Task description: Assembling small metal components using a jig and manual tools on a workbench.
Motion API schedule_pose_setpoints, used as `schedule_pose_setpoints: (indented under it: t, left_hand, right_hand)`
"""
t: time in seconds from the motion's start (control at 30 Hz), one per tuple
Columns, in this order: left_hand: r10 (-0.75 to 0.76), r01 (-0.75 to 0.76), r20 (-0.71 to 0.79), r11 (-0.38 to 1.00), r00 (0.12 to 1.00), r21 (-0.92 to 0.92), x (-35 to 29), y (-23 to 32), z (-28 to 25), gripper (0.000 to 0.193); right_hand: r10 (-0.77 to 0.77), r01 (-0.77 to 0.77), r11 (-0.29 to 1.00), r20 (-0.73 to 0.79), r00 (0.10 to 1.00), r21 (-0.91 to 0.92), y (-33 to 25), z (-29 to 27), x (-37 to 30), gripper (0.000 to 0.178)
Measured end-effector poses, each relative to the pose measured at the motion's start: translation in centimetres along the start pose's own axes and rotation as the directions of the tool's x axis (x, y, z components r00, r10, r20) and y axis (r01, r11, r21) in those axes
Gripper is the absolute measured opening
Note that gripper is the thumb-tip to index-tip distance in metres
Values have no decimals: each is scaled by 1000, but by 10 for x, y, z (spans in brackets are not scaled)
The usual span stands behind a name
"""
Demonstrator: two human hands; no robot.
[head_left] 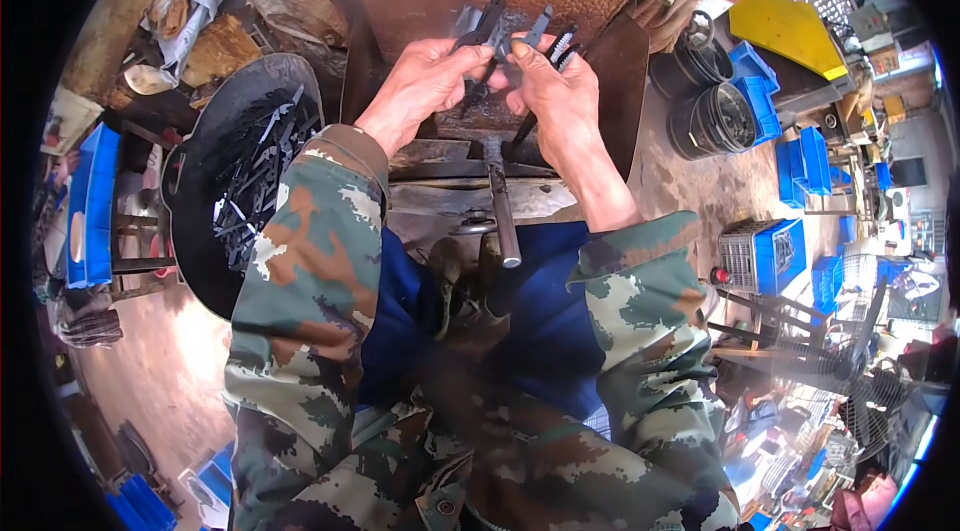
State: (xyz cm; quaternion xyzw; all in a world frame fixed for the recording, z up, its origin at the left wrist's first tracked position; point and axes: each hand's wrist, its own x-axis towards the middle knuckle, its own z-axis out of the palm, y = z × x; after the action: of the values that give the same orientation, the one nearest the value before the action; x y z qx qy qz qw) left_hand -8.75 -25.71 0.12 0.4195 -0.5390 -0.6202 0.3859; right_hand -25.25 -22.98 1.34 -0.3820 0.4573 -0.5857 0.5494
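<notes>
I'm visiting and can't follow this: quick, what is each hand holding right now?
Left hand: closed, holding a dark metal piece.
Right hand: closed, holding a grey metal piece; dark toothed pieces show by its fingers.

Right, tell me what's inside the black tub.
The tub holds a pile of dark metal pieces. The left sleeve covers part of the tub; anything under the pile is hidden.

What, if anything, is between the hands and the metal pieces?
Nothing visible: the left hand and right hand both hold the metal pieces. The metal bar is lower in the picture, not between them.
</notes>
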Motion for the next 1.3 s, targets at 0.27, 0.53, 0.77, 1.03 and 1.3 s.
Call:
schedule_pose_setpoints:
  t: [0.27, 0.53, 0.77, 1.03, 1.3]
  left_hand:
    - [-84, 87, -124, 996, 989, 19, 25, -40, -55, 33]
    - [-123, 102, 6, 849, 992, 519, 47, -68, -60, 26]
    - [-59, -37, 170, 857, 984, 514, 50, -66, -50, 30]
    - [126, -247, 217, 625, 968, 741, 41, -51, -40, 26]
    - [338, -151, -47, 537, 940, 830, 35, -63, -86, 28]
  right_hand:
    - [23, -23, 996, -5, 1000, -86, 4, -1, -1, 21]
    - [25, -25, 1000, 30, 999, -1, 3, -14, 0, 23]
    - [104, -103, 994, -13, 995, 28, -15, -24, -2, 24]
    - [191, -175, 966, -73, 979, 190, -17, -34, -7, 24]
    - [61, -63, 975, -17, 998, -211, -5, -26, -26, 18]
